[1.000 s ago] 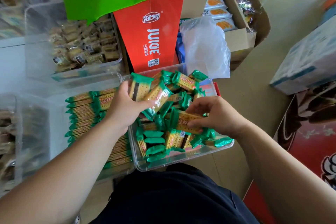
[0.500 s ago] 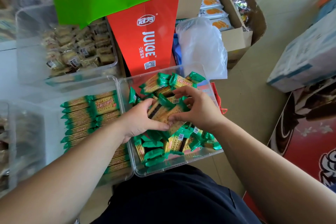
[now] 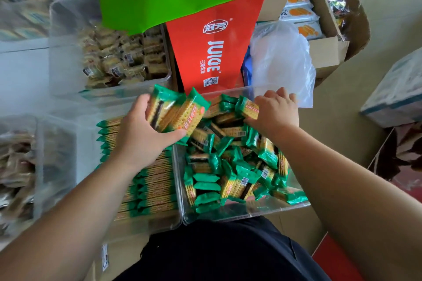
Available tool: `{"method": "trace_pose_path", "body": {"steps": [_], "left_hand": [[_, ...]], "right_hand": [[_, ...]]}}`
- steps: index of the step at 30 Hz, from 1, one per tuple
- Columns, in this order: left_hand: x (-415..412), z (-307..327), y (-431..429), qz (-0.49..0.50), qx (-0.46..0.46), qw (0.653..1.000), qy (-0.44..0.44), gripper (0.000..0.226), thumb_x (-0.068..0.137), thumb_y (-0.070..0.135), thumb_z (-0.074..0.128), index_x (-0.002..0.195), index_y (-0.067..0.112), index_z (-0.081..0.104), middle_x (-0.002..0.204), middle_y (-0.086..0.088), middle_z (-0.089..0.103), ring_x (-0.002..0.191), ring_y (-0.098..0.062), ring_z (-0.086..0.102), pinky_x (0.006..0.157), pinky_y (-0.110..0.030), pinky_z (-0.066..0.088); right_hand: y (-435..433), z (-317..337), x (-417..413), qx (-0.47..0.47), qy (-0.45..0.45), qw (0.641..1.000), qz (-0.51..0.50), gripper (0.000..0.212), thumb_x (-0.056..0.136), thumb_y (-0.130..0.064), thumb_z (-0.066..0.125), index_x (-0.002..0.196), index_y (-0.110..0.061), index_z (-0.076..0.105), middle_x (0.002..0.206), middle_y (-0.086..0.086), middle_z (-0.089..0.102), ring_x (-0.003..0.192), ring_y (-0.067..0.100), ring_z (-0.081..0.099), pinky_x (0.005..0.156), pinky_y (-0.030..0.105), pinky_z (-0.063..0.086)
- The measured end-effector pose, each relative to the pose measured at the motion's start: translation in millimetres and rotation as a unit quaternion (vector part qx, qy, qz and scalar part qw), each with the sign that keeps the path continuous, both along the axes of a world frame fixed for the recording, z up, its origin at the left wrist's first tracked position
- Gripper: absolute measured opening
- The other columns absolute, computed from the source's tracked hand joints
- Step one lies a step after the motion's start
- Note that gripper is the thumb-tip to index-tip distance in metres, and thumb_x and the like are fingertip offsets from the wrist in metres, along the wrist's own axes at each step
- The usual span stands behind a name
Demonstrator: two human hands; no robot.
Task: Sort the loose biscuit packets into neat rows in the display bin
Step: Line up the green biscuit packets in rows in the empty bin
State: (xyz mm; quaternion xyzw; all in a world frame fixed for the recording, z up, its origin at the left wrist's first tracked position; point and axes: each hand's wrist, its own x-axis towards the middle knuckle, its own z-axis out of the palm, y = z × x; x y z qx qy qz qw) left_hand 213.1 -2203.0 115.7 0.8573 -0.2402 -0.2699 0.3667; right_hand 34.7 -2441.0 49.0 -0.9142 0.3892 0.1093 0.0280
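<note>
Your left hand point(image 3: 139, 134) grips a fanned bunch of green-ended yellow biscuit packets point(image 3: 178, 114) above the wall shared by two bins. Your right hand point(image 3: 276, 114) curls round a single packet point(image 3: 247, 107) at the far end of the clear plastic bin point(image 3: 251, 214), which holds the loose pile point(image 3: 230, 166). The clear display bin point(image 3: 86, 143), touching its left side, holds the neat rows point(image 3: 150, 191). Behind that, a third clear bin point(image 3: 68, 29) holds brown wrapped cakes point(image 3: 123, 61).

Green-ended biscuit packets point(image 3: 230, 166) in a loose heap in one clear tub point(image 3: 251, 213), neat rows point(image 3: 150, 189) in the adjoining display bin point(image 3: 148, 224)
</note>
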Motion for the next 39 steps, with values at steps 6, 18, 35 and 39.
{"method": "trace_pose_path", "body": {"steps": [6, 18, 35, 39], "left_hand": [[41.6, -7.0, 58.0, 0.042, 0.023, 0.999, -0.007, 0.081, 0.062, 0.022, 0.098, 0.121, 0.042, 0.047, 0.108, 0.019, 0.064, 0.097, 0.001, 0.063, 0.078, -0.029, 0.05], [53.1, -48.4, 73.7, -0.291, 0.259, 0.905, -0.171, 0.087, 0.078, 0.036, 0.086, 0.149, 0.025, 0.038, 0.124, 0.0, 0.066, 0.103, -0.022, 0.061, 0.085, -0.038, 0.055], [77.1, -77.6, 50.6, -0.37, 0.249, 0.866, -0.226, 0.099, 0.064, 0.06, 0.086, 0.139, 0.025, 0.031, 0.149, -0.007, 0.037, 0.138, -0.03, 0.033, 0.12, -0.043, 0.027], [75.2, -72.0, 56.7, -0.322, 0.214, 0.904, -0.183, 0.108, 0.067, 0.048, 0.091, 0.148, 0.021, 0.025, 0.139, -0.006, 0.052, 0.122, -0.026, 0.05, 0.103, -0.036, 0.045]], "right_hand": [[-1.2, 7.7, 10.3, 0.031, 0.006, 1.0, 0.001, 0.042, 0.082, -0.041, 0.068, 0.12, -0.023, 0.064, 0.109, 0.008, 0.066, 0.105, 0.032, 0.058, 0.09, 0.041, 0.042], [72.8, 69.8, 16.7, 0.073, -0.345, 0.935, -0.038, 0.021, 0.085, -0.033, 0.075, 0.098, -0.017, 0.069, 0.092, -0.006, 0.06, 0.071, 0.017, 0.056, 0.063, 0.029, 0.044], [139.0, 27.7, 42.2, 0.275, -0.167, 0.947, -0.026, 0.051, 0.082, -0.038, 0.08, 0.127, -0.018, 0.066, 0.1, -0.008, 0.052, 0.084, 0.011, 0.054, 0.063, 0.008, 0.033], [139.3, 25.6, 40.9, 0.268, -0.177, 0.947, -0.029, 0.049, 0.082, -0.035, 0.081, 0.126, -0.017, 0.067, 0.101, -0.005, 0.053, 0.083, 0.013, 0.054, 0.063, 0.008, 0.033]]}}
